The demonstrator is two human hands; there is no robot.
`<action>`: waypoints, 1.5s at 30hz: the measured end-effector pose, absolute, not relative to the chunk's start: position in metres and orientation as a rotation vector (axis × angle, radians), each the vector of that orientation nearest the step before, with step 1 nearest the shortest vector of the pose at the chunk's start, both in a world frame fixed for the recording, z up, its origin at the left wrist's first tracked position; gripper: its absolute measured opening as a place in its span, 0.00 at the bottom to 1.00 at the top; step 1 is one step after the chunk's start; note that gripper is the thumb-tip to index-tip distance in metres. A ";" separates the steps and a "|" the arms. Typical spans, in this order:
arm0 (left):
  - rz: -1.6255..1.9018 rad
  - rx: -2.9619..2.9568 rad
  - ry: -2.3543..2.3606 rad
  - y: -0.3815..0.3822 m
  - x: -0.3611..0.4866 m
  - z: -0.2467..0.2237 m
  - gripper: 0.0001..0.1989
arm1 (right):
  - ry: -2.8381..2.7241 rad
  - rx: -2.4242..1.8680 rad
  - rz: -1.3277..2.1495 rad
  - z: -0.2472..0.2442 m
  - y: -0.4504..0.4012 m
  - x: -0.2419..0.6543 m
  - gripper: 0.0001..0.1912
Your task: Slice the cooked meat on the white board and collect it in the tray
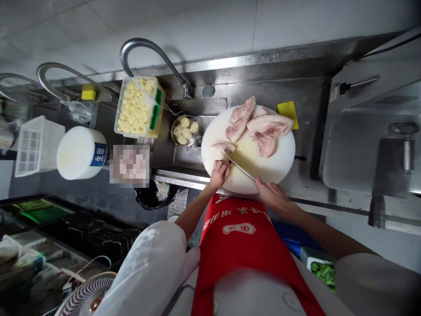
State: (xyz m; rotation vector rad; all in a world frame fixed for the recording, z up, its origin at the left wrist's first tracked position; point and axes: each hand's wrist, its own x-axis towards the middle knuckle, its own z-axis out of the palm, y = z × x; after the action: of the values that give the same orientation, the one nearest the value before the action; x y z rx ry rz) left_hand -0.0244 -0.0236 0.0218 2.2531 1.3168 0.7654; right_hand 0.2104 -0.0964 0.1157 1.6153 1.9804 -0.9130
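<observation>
Centre frame, on round cutting board (279, 169): right hand (271, 193) closed round knife (238, 166); left hand (219, 172), fingers curled, pins meat strip (223, 145) steady for slicing.

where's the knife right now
In the head view, the knife lies across the near part of the round white cutting board, held in the right hand, its tip by the left hand.

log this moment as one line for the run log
right hand: grips knife | left hand: steadies meat strip | blade: at the strip | site: round white cutting board | aside: large meat pieces
</observation>
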 end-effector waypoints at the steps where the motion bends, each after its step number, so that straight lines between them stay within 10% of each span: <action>1: 0.760 2.259 1.272 -0.021 -0.024 0.019 0.11 | 1.986 1.624 -0.884 0.117 -0.098 0.209 0.18; 45: 0.935 2.383 1.223 -0.025 -0.029 0.001 0.04 | 2.059 1.459 -0.837 0.158 -0.097 0.208 0.15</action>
State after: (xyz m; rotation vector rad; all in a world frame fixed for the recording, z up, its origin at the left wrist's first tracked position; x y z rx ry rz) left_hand -0.0293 -0.0247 0.0010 2.3828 1.2231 0.9353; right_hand 0.2083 -0.0972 0.1585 1.4590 2.0588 -0.8372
